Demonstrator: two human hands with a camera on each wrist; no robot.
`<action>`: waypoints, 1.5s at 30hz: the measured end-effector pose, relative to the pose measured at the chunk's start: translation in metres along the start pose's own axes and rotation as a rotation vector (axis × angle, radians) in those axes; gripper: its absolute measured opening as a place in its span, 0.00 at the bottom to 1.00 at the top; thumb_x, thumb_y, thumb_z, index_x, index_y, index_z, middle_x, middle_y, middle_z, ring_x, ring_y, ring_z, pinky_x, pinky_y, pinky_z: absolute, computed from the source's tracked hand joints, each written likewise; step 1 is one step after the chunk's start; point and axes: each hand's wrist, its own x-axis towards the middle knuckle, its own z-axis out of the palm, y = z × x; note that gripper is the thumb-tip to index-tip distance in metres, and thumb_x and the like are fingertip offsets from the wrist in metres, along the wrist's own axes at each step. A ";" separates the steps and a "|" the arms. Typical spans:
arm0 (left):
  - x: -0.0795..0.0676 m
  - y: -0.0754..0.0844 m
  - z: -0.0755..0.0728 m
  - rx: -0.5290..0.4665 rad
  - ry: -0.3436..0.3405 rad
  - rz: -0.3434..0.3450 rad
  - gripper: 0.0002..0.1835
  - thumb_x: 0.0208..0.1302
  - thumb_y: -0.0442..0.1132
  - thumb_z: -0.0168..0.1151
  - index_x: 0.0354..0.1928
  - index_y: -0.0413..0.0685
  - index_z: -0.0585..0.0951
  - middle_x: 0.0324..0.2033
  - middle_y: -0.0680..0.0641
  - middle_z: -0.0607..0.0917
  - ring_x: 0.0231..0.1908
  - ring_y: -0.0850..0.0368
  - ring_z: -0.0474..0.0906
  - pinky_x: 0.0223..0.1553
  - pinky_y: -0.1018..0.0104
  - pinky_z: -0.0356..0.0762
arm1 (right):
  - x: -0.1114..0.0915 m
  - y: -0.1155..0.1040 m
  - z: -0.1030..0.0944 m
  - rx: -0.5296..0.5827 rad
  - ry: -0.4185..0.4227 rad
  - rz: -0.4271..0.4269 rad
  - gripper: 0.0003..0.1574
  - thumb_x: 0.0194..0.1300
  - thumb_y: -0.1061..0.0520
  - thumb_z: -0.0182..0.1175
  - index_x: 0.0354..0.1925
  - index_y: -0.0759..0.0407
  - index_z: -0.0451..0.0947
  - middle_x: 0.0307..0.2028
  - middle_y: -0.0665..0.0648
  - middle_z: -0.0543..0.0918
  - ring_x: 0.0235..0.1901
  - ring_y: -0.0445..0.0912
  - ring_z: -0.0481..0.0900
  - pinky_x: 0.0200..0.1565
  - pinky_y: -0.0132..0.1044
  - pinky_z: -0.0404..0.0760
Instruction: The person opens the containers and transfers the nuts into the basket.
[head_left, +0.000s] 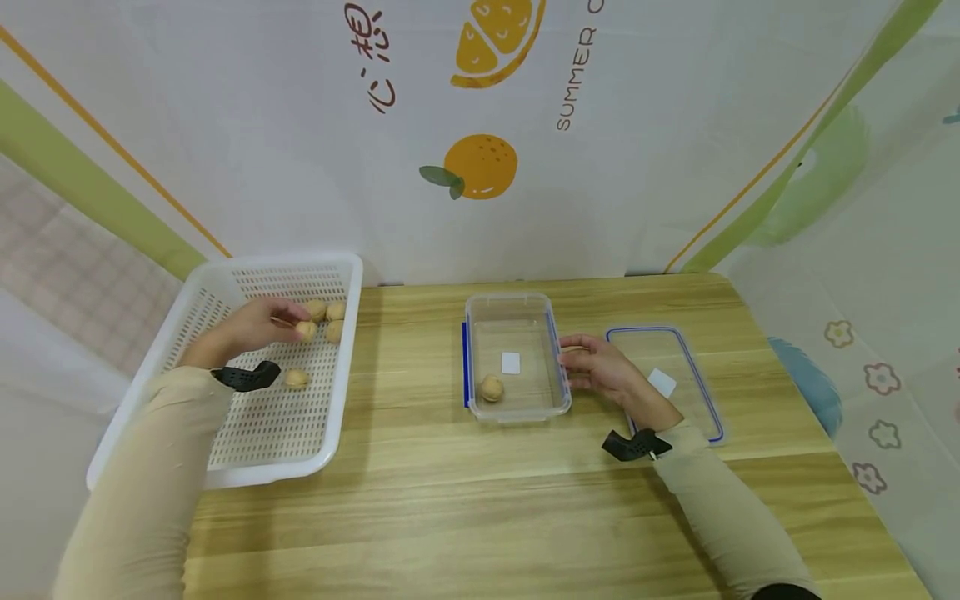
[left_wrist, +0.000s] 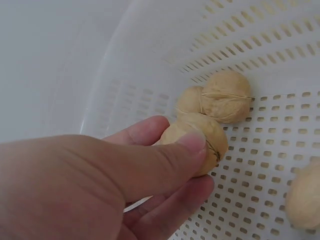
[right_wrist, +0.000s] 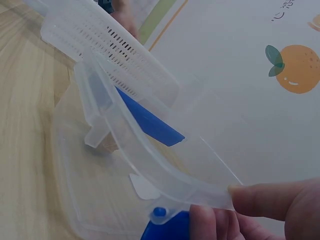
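Inside the white basket (head_left: 341, 400), my left hand (head_left: 255, 325) pinches a walnut (left_wrist: 200, 137) between thumb and fingers. More walnuts (left_wrist: 227, 97) lie close beyond it in the basket's corner, and a single walnut (head_left: 296, 379) sits apart, nearer the middle. At the centre of the table stands a clear plastic box (head_left: 528, 414) with blue side latches. One walnut (head_left: 491, 387) and a small white square (head_left: 511, 362) show within it. My right hand (head_left: 600, 371) grips the box's right side, thumb at the rim (right_wrist: 220, 196) and fingers by a blue latch (right_wrist: 167, 227).
A clear lid (head_left: 660, 342) with a blue seal lies right of the box, partly under my right forearm; a white square (head_left: 662, 382) shows on it. The wooden table (head_left: 465, 517) ends at the back against a printed curtain (head_left: 315, 200). Another curtain hangs at the right.
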 end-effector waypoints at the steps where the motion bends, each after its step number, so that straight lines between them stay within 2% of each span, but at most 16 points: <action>1: 0.001 0.000 0.001 0.005 -0.003 0.001 0.21 0.65 0.32 0.70 0.55 0.25 0.77 0.53 0.27 0.80 0.55 0.31 0.76 0.53 0.55 0.79 | 0.000 0.000 0.000 -0.002 0.001 0.000 0.26 0.75 0.69 0.53 0.66 0.75 0.60 0.35 0.51 0.81 0.34 0.40 0.81 0.33 0.30 0.84; 4: 0.002 0.000 0.003 -0.007 -0.017 -0.006 0.21 0.65 0.32 0.70 0.55 0.24 0.76 0.53 0.26 0.79 0.57 0.27 0.74 0.57 0.42 0.75 | 0.000 0.000 0.000 -0.013 0.007 -0.001 0.26 0.75 0.68 0.53 0.66 0.75 0.60 0.35 0.51 0.81 0.34 0.40 0.81 0.33 0.31 0.84; 8: 0.004 0.000 0.005 -0.014 -0.015 -0.011 0.21 0.65 0.31 0.69 0.54 0.23 0.76 0.52 0.25 0.79 0.57 0.27 0.74 0.59 0.38 0.74 | 0.001 0.001 -0.001 -0.019 0.006 -0.004 0.25 0.75 0.68 0.53 0.66 0.75 0.60 0.35 0.51 0.81 0.34 0.40 0.81 0.34 0.31 0.84; 16: 0.008 0.000 0.011 0.004 0.000 -0.013 0.19 0.65 0.30 0.69 0.52 0.24 0.77 0.48 0.29 0.81 0.52 0.32 0.77 0.52 0.51 0.78 | 0.001 0.002 -0.001 -0.017 0.004 -0.009 0.27 0.75 0.68 0.53 0.67 0.76 0.60 0.35 0.51 0.81 0.35 0.40 0.81 0.34 0.31 0.84; 21: 0.009 -0.001 0.013 0.007 -0.011 -0.013 0.18 0.65 0.29 0.68 0.52 0.23 0.77 0.48 0.28 0.81 0.53 0.30 0.76 0.55 0.44 0.77 | 0.000 0.001 0.000 -0.015 0.000 -0.012 0.28 0.75 0.68 0.53 0.67 0.76 0.58 0.36 0.51 0.82 0.35 0.40 0.81 0.34 0.31 0.85; 24: 0.010 -0.002 0.014 0.020 -0.016 -0.013 0.18 0.65 0.29 0.68 0.52 0.23 0.77 0.48 0.29 0.81 0.53 0.31 0.76 0.54 0.44 0.76 | 0.000 0.001 0.000 -0.015 0.001 -0.013 0.28 0.75 0.68 0.53 0.67 0.76 0.59 0.36 0.51 0.82 0.35 0.40 0.81 0.34 0.31 0.85; 31: 0.009 -0.006 0.014 0.016 -0.014 0.004 0.18 0.64 0.28 0.68 0.51 0.22 0.77 0.45 0.30 0.82 0.44 0.44 0.79 0.41 0.67 0.78 | 0.001 0.002 -0.001 -0.017 0.000 -0.013 0.27 0.75 0.68 0.53 0.66 0.76 0.60 0.35 0.51 0.82 0.35 0.40 0.81 0.34 0.31 0.85; 35: 0.007 -0.006 0.012 -0.018 -0.032 -0.031 0.19 0.66 0.29 0.66 0.53 0.22 0.76 0.45 0.30 0.82 0.39 0.53 0.79 0.36 0.65 0.82 | 0.002 0.004 -0.002 -0.014 -0.003 -0.013 0.26 0.74 0.68 0.54 0.66 0.75 0.61 0.36 0.51 0.82 0.35 0.40 0.82 0.34 0.31 0.85; 37: 0.005 -0.006 0.010 -0.014 -0.034 -0.056 0.19 0.68 0.31 0.64 0.55 0.23 0.75 0.47 0.29 0.82 0.39 0.52 0.80 0.38 0.62 0.83 | 0.003 0.004 -0.002 -0.012 -0.006 -0.013 0.26 0.74 0.68 0.54 0.65 0.75 0.61 0.36 0.52 0.82 0.34 0.40 0.82 0.34 0.31 0.85; 42: -0.001 -0.004 0.000 -0.004 -0.012 -0.076 0.20 0.76 0.36 0.57 0.59 0.25 0.73 0.52 0.28 0.79 0.49 0.38 0.80 0.45 0.52 0.84 | 0.003 0.004 -0.002 -0.016 -0.007 -0.016 0.26 0.74 0.67 0.54 0.66 0.75 0.61 0.36 0.52 0.82 0.34 0.40 0.82 0.34 0.32 0.85; 45: -0.005 0.000 -0.009 0.019 0.023 -0.063 0.20 0.77 0.37 0.56 0.59 0.25 0.74 0.53 0.27 0.78 0.51 0.36 0.79 0.45 0.53 0.85 | 0.003 0.004 -0.003 -0.022 -0.006 -0.017 0.27 0.74 0.67 0.55 0.66 0.75 0.61 0.36 0.52 0.82 0.35 0.41 0.82 0.35 0.32 0.85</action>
